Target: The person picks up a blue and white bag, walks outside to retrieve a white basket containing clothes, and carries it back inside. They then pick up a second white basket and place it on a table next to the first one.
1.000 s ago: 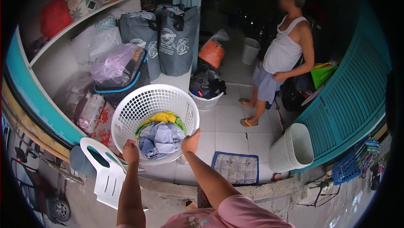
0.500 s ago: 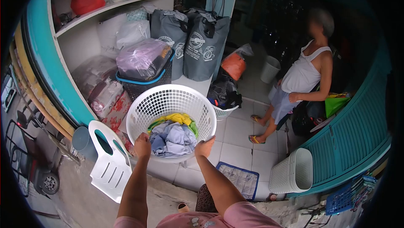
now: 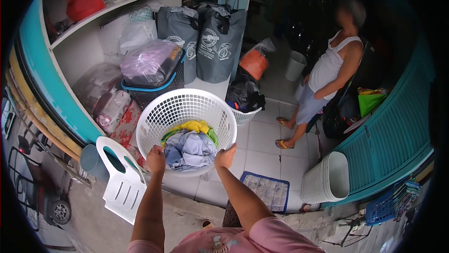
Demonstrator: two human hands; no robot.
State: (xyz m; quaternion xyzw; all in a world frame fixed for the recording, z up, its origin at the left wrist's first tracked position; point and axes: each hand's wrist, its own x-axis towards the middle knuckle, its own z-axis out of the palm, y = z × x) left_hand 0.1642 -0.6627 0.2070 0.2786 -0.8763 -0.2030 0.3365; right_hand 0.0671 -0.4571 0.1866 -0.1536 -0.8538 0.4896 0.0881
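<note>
Fingers of my left hand [image 3: 156, 159] and my right hand [image 3: 225, 156] are clamped on the near rim of the white round plastic lattice basket [image 3: 156, 113], one hand at each side of it, and the basket is held up in front of me, tilted so its mouth faces the camera. On the far right I see the tall teal louvred door [image 3: 393, 127]. Beside it a person in a white sleeveless top [image 3: 329, 66] stands on the pale floor tiles [image 3: 262, 136]. Two grey fabric bags with round printed logos [image 3: 217, 42] stand upright on a white ledge behind my basket. Left of them sits a dark woven basket with a blue rim [image 3: 154, 89], a purple plastic bag on top of it. Below my left hand lies a white plastic chair [image 3: 121, 183], tipped over. A white rectangular slatted basket [image 3: 325, 178] lies on its side near the door, and a blue-edged quilted mat [image 3: 266, 190] lies between it and my right arm. Inside my basket sits a heap of pale blue, yellow and green clothes [image 3: 189, 145], bunched toward the near wall.
</note>
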